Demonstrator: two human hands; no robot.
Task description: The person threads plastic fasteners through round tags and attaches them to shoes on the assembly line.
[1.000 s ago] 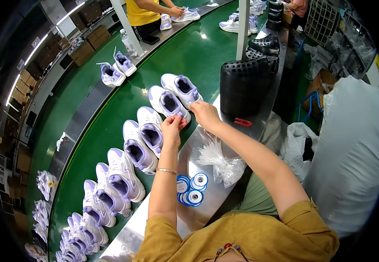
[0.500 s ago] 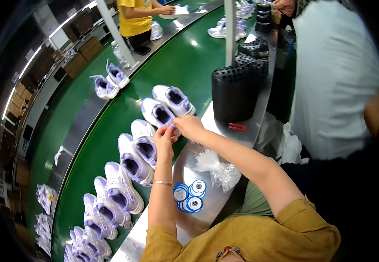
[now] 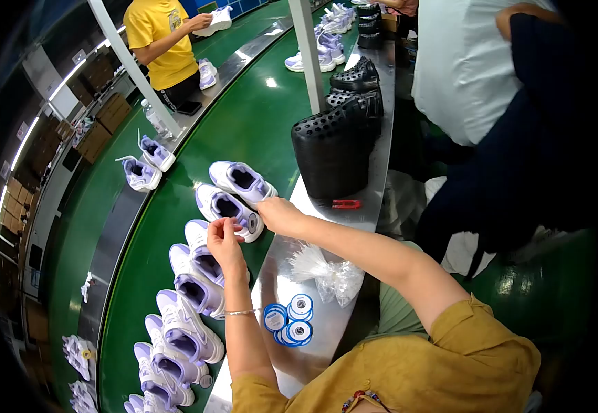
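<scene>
My left hand (image 3: 225, 242) is closed in a pinch beside the heel of a white and lilac sneaker (image 3: 217, 205). A round tag (image 3: 253, 223) shows at that heel, just right of my left fingertips. Whatever is in the pinch is too small to make out. My right hand (image 3: 281, 215) is closed at the heels of this shoe and its neighbour (image 3: 244, 180), its fingertips partly hidden. Nearer me on the metal ledge lie several blue-rimmed round tags (image 3: 300, 332) and a bundle of thin clear plastic strands (image 3: 323, 272).
Several sneakers (image 3: 189, 330) line the green conveyor belt (image 3: 140, 265). Black perforated containers (image 3: 333, 155) stand on the ledge, with red thread snips (image 3: 345, 204) in front. A metal post (image 3: 307, 58) rises beyond. A person in yellow (image 3: 164, 48) holds a shoe across the belt; another person stands at right.
The view has shifted, so the scene sits further left. My hands have moved slightly apart, and the round tag now shows at the shoe's heel.
</scene>
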